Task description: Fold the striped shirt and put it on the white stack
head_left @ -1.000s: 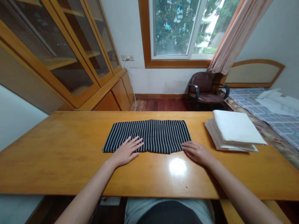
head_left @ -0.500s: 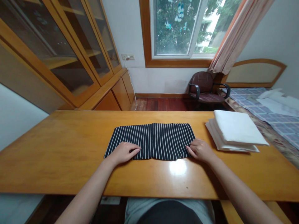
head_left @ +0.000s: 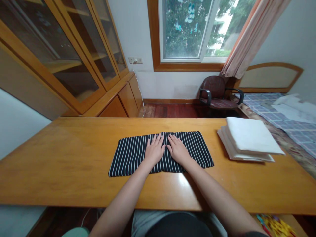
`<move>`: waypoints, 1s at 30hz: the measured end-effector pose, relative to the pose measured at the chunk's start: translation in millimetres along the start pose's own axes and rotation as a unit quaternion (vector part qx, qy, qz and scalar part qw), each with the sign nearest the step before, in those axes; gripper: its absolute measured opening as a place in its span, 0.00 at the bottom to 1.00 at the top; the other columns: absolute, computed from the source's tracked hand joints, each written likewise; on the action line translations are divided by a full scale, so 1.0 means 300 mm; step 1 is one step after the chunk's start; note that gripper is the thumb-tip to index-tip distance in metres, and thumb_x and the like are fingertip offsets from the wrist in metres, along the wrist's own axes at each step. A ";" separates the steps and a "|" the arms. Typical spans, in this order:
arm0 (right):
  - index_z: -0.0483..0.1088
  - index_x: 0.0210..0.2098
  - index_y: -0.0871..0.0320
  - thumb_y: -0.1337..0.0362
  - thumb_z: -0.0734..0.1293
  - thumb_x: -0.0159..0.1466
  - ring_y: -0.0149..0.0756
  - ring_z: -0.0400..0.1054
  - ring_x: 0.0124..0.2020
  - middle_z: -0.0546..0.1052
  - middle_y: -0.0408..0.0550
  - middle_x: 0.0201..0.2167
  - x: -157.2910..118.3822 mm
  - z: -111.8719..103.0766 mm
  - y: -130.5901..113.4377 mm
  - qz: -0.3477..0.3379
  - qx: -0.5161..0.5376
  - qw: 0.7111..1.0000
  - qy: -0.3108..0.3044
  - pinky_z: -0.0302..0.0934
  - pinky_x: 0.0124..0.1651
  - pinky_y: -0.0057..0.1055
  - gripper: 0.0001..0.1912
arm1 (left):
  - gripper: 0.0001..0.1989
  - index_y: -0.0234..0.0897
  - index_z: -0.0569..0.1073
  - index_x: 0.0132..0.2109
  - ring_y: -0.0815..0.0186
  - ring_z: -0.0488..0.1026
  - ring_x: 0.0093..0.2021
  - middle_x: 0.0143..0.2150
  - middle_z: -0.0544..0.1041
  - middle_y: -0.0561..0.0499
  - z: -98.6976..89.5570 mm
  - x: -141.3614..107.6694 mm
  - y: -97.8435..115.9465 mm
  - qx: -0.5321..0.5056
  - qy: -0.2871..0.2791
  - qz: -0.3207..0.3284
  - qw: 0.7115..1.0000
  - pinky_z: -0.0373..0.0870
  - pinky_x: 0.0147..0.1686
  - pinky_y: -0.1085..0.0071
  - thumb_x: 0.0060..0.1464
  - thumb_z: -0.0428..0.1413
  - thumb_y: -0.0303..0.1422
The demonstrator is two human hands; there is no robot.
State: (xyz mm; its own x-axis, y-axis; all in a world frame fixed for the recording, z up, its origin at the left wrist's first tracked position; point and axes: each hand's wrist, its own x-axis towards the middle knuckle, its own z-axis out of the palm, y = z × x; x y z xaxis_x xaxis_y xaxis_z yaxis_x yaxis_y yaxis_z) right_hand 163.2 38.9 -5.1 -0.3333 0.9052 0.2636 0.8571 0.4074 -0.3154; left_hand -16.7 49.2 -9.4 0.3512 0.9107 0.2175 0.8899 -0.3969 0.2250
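A black cloth with white stripes (head_left: 128,154), folded into a long rectangle, lies across the middle of the wooden table. My left hand (head_left: 155,149) rests flat on it just left of its centre, fingers stretched out and pointing away from me. Close beside it, my right hand (head_left: 177,148) also lies palm down on the fabric, right of the middle crease, with its fingers extended. Neither hand grips anything. The cloth's two ends reach out past both hands, and my forearms cover parts of its near edge.
To the right on the wooden table (head_left: 61,158) sits a stack of folded white cloth or sheets (head_left: 251,135). Beyond the table are a brown armchair (head_left: 214,92), a bed (head_left: 283,108) and a glass-door cabinet (head_left: 98,75). Something yellow (head_left: 278,225) shows below the table's right front edge.
Both hands have moved from the cloth's near side and right end to its middle and now lie flat. The cloth's near corners have spread slightly outward.
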 end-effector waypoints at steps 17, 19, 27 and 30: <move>0.55 0.69 0.63 0.51 0.51 0.73 0.46 0.45 0.72 0.53 0.55 0.72 -0.085 -0.094 0.337 0.187 -0.109 0.976 -0.027 0.40 0.71 0.53 0.32 | 0.28 0.45 0.56 0.71 0.54 0.48 0.73 0.73 0.55 0.48 -0.069 -0.061 -0.271 0.063 -0.031 -0.059 0.996 0.42 0.70 0.45 0.69 0.37 0.46; 0.54 0.69 0.62 0.50 0.50 0.73 0.46 0.44 0.72 0.53 0.54 0.72 -0.087 -0.098 0.343 0.194 -0.110 0.975 -0.027 0.39 0.71 0.55 0.32 | 0.29 0.43 0.56 0.71 0.54 0.48 0.73 0.73 0.54 0.48 -0.085 -0.076 -0.307 0.090 -0.036 -0.085 0.992 0.43 0.70 0.45 0.69 0.36 0.45; 0.52 0.70 0.60 0.49 0.49 0.73 0.44 0.42 0.73 0.52 0.53 0.72 -0.092 -0.097 0.356 0.195 -0.114 0.973 -0.041 0.37 0.71 0.55 0.33 | 0.31 0.34 0.57 0.71 0.53 0.49 0.73 0.73 0.55 0.44 -0.118 -0.115 -0.414 0.157 -0.048 -0.108 0.980 0.44 0.70 0.48 0.69 0.35 0.44; 0.52 0.70 0.61 0.48 0.48 0.73 0.43 0.41 0.73 0.51 0.52 0.72 -0.102 -0.104 0.366 0.196 -0.115 0.973 -0.040 0.37 0.72 0.55 0.34 | 0.30 0.36 0.58 0.71 0.54 0.49 0.73 0.73 0.55 0.45 -0.123 -0.112 -0.423 0.158 -0.048 -0.108 0.980 0.43 0.70 0.47 0.69 0.35 0.44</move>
State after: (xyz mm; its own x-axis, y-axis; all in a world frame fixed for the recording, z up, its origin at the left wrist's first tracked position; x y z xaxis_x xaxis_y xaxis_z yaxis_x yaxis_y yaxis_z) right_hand 279.7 52.3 -19.4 0.0154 0.9958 0.0902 0.9868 -0.0006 -0.1622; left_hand -152.3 64.8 -10.1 0.1576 0.9822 0.1025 0.9868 -0.1528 -0.0529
